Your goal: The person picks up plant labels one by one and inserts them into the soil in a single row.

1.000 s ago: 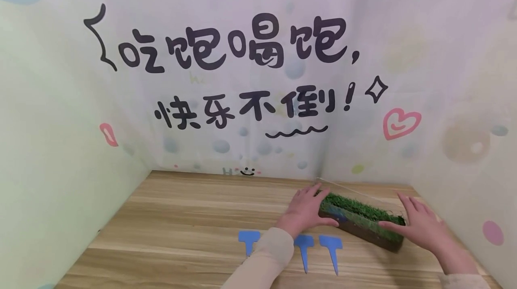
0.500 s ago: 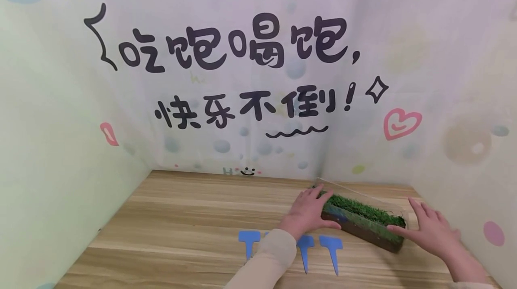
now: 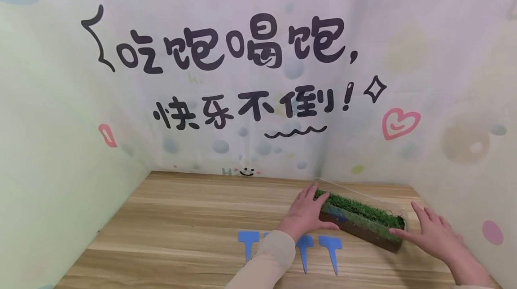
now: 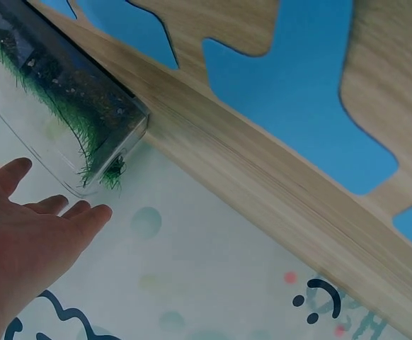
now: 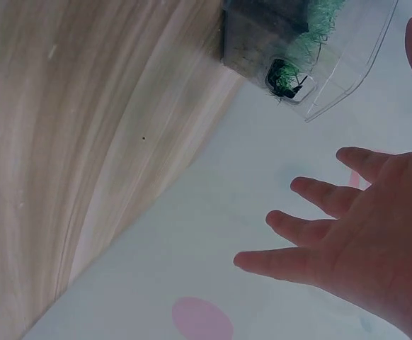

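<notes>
A long clear plastic box point(image 3: 357, 234) holds dark soil and green artificial grass point(image 3: 363, 211); it stands at a slant on the wooden table. My left hand point(image 3: 304, 215) is at its left end, fingers spread and thumb out along the front side. Past the right end, my right hand point(image 3: 437, 239) is held with straight, spread fingers. In the right wrist view, that hand point(image 5: 355, 234) is apart from the box point(image 5: 252, 46), whose end has a small opening. The left wrist view shows relaxed fingers point(image 4: 89, 216) beside the box's clear corner.
Several blue T-shaped plant labels point(image 3: 331, 246) lie in a row in front of the box, one mostly covered by my left sleeve point(image 3: 266, 260). A printed cloth point(image 3: 250, 100) with black characters closes off the table point(image 3: 181, 217) at the back and both sides.
My right hand has moved a little to the right, away from the box's end. The left hand and the box have stayed nearly where they were.
</notes>
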Action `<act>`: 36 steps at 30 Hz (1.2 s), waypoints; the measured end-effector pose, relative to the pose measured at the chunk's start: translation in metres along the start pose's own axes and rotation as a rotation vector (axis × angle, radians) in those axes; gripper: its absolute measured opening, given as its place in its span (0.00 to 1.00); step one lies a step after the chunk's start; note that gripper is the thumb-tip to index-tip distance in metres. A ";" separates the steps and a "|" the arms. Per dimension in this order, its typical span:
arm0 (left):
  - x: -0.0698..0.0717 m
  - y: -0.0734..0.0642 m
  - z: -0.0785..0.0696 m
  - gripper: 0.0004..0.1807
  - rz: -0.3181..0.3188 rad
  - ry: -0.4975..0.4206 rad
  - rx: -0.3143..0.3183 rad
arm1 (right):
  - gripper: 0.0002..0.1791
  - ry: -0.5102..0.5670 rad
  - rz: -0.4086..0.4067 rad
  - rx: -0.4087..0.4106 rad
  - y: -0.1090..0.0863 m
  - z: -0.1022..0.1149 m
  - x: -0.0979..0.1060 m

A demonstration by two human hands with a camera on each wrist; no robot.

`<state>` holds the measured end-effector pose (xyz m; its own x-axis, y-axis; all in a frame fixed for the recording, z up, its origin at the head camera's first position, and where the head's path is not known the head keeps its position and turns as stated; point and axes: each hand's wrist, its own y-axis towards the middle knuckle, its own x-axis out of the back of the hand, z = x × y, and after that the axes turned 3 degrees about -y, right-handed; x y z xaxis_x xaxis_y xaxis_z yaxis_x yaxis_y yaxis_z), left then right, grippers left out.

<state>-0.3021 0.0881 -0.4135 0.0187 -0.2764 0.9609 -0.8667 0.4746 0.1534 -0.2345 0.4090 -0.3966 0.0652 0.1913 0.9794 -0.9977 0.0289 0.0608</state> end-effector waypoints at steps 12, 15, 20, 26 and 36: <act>-0.004 -0.001 0.003 0.52 0.016 -0.073 0.036 | 0.61 0.014 -0.006 0.074 -0.001 0.000 -0.007; -0.004 -0.001 0.004 0.52 0.013 -0.083 0.044 | 0.59 0.047 0.014 0.083 -0.001 0.002 -0.009; -0.004 -0.002 0.004 0.52 0.012 -0.085 0.050 | 0.58 0.074 0.021 0.102 -0.001 0.005 -0.011; -0.004 -0.002 0.005 0.52 0.019 -0.100 0.064 | 0.59 0.088 0.077 0.070 0.003 0.009 -0.011; -0.002 -0.003 0.006 0.52 0.026 -0.162 0.086 | 0.58 0.090 0.105 0.050 0.006 0.017 -0.010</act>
<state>-0.3023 0.0827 -0.4176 -0.0784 -0.3990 0.9136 -0.9053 0.4123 0.1024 -0.2417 0.3906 -0.4030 -0.0405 0.2781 0.9597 -0.9986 -0.0446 -0.0293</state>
